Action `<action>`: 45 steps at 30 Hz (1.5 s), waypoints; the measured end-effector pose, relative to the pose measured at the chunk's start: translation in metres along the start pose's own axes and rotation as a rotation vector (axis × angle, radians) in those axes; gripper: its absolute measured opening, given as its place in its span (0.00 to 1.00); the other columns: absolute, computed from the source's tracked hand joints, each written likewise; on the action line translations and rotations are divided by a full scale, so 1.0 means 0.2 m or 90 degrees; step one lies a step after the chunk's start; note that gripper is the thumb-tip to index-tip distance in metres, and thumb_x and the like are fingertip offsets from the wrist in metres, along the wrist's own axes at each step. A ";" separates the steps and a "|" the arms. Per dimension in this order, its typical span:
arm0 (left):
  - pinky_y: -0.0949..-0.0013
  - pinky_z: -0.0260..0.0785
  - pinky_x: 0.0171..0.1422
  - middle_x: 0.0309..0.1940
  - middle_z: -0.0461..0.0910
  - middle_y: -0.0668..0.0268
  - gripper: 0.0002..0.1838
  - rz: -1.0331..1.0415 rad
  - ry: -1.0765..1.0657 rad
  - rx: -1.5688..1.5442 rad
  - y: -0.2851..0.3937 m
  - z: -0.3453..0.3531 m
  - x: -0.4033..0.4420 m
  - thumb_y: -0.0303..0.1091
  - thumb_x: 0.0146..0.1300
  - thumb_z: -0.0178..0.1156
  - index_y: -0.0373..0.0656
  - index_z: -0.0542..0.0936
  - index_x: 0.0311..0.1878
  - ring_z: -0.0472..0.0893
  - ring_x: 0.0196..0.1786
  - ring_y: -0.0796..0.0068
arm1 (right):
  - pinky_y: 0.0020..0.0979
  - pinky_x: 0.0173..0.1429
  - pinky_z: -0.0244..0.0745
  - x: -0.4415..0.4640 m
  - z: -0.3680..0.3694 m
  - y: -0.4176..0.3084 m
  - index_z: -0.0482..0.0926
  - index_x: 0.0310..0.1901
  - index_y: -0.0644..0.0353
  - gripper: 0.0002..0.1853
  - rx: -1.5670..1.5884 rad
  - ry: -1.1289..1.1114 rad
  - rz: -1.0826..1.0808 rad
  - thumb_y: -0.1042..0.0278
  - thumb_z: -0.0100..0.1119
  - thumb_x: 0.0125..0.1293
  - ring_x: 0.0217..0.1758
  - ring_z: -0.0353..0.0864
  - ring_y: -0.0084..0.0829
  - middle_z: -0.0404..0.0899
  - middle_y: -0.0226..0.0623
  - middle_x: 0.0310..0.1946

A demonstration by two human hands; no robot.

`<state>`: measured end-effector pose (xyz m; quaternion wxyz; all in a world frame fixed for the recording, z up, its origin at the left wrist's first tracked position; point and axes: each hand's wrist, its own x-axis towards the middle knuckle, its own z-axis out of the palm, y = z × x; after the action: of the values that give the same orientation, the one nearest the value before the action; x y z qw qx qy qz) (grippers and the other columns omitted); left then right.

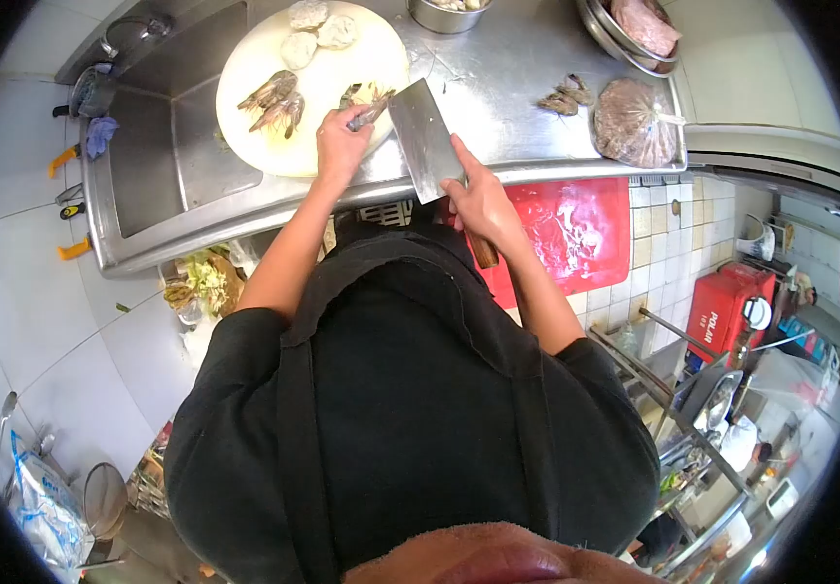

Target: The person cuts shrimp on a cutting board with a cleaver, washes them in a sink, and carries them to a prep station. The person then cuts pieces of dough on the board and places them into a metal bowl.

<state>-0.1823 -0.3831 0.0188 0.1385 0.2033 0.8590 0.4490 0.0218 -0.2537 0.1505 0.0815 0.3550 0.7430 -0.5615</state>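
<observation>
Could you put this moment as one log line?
left hand: holding shrimp | right hand: holding cleaver | place: round board

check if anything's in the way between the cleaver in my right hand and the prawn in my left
Nothing visible stands between them: the cleaver in your right hand has its blade right by the prawn. Your left hand's fingertips are close to the blade, though.
</observation>
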 end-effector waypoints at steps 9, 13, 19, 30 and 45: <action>0.61 0.77 0.54 0.43 0.83 0.53 0.20 0.008 -0.015 0.020 0.04 -0.03 -0.01 0.34 0.57 0.71 0.49 0.88 0.55 0.84 0.44 0.61 | 0.43 0.41 0.81 -0.01 0.01 -0.09 0.56 0.80 0.62 0.37 -0.124 0.030 -0.018 0.71 0.54 0.70 0.22 0.84 0.41 0.84 0.62 0.34; 0.61 0.77 0.56 0.45 0.83 0.52 0.19 -0.006 -0.028 0.002 0.02 -0.02 0.00 0.34 0.58 0.70 0.49 0.89 0.55 0.84 0.45 0.59 | 0.49 0.50 0.80 0.02 0.03 -0.08 0.57 0.79 0.61 0.37 -0.194 0.064 -0.063 0.70 0.55 0.69 0.33 0.87 0.54 0.83 0.68 0.41; 0.59 0.77 0.57 0.45 0.84 0.51 0.19 -0.005 -0.038 0.021 0.02 -0.02 0.02 0.35 0.57 0.69 0.48 0.89 0.54 0.85 0.47 0.55 | 0.56 0.57 0.77 0.09 0.04 -0.01 0.55 0.80 0.57 0.38 -0.357 0.105 -0.150 0.68 0.54 0.69 0.45 0.84 0.66 0.83 0.68 0.42; 0.57 0.76 0.60 0.46 0.83 0.48 0.21 -0.053 -0.026 -0.089 -0.03 -0.05 0.04 0.31 0.53 0.66 0.46 0.87 0.54 0.84 0.50 0.50 | 0.57 0.54 0.78 0.08 0.06 -0.02 0.55 0.81 0.54 0.41 -0.360 0.059 -0.081 0.72 0.55 0.65 0.43 0.85 0.63 0.85 0.63 0.37; 0.56 0.73 0.65 0.59 0.78 0.43 0.19 0.067 -0.090 0.127 -0.15 -0.33 0.06 0.26 0.63 0.65 0.45 0.83 0.59 0.81 0.59 0.46 | 0.56 0.48 0.79 0.26 0.09 -0.02 0.59 0.80 0.44 0.38 -0.470 0.094 -0.190 0.69 0.55 0.67 0.38 0.85 0.60 0.85 0.58 0.33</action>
<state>-0.2271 -0.4398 0.0295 0.1540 0.2918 0.8757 0.3526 -0.0233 -0.2484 0.1202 0.0676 0.2297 0.9418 -0.2357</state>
